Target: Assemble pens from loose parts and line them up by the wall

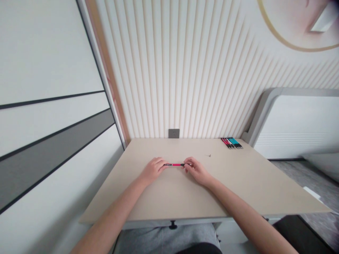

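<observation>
Broadly, a beige bench (159, 197) meets a ribbed wall (169, 70), with a row of pink and teal pens (231, 143) lying side by side at its far right corner. Near the bench's middle, a pink-and-black pen (173, 164) lies level between both hands: the left hand (153, 170) has a closed grip on one end, and the right hand (196, 171) pinches the other between thumb and fingers.

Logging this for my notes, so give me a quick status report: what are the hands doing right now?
Left hand and right hand both on a pink-and-black pen. Pen level between them, over the beige tabletop. Row of pink and teal pens at far right corner.
</observation>
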Demonstrator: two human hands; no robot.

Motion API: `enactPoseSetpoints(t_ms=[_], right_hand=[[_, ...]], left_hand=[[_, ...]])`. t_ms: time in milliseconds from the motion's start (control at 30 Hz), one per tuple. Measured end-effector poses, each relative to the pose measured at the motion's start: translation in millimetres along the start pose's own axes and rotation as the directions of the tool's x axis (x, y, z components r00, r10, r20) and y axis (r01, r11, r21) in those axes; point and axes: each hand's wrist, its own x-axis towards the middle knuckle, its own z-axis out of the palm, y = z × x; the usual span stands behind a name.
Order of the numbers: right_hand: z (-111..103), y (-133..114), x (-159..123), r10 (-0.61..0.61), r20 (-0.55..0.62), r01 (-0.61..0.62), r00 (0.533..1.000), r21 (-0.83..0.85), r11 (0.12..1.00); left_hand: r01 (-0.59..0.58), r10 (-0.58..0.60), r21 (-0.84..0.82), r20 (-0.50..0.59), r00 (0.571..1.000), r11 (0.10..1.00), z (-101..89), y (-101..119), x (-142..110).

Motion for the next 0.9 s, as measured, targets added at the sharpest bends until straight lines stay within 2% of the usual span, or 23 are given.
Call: enactPoseSetpoints(t_ms=[200,267,367,433,500,633,700,833,900], right_hand=[[-2,9,0,0.187,0.024,-0.184,0.982,-0.096,0.978],[-4,9,1,0.132,0.003,-0.130,0.991,-0.167,0.977],[-9,4,1,-0.026,-0.049,0.012,0.998,-0.269,0.963],[-11,1,0,-0.071,-0.066,0.047,0.995,-0.320,0.946],[-11,-1,-1,-0.066,-0.047,0.044,0.997,-0.365,0.930],[-10,1,-2,0.050,0.002,-0.045,0.999,-0.394,0.918],[-11,1,-2,0.038,-0.021,-0.043,0.999,-0.383,0.923],[-15,-4,-2,-0.165,-0.035,0.138,0.986,-0.395,0.908],[-16,-7,-3,-0.212,-0.008,0.189,0.977,-0.421,0.887]], left_hand=[[-0.023,0.023,0.016,-0.004,1.000,1.000,-0.5,0,-1],[-0.008,0.008,0.015,-0.014,1.000,1.000,-0.5,-2,-2],[0.020,-0.020,-0.006,-0.038,0.999,1.000,-0.6,-4,-3],[0.023,-0.025,-0.025,-0.050,0.998,0.999,-0.6,-4,-3],[0.010,-0.012,-0.042,-0.052,0.999,0.999,-0.4,-3,-2],[-0.018,0.016,-0.047,-0.035,0.999,0.999,-0.4,-2,-1],[-0.009,0.007,-0.042,-0.038,0.999,0.999,-0.7,-3,-2],[0.006,-0.008,-0.047,-0.050,0.999,0.999,-1.3,-3,-3],[-0.008,0.006,-0.044,-0.052,0.999,0.999,-1.4,-1,-3]])
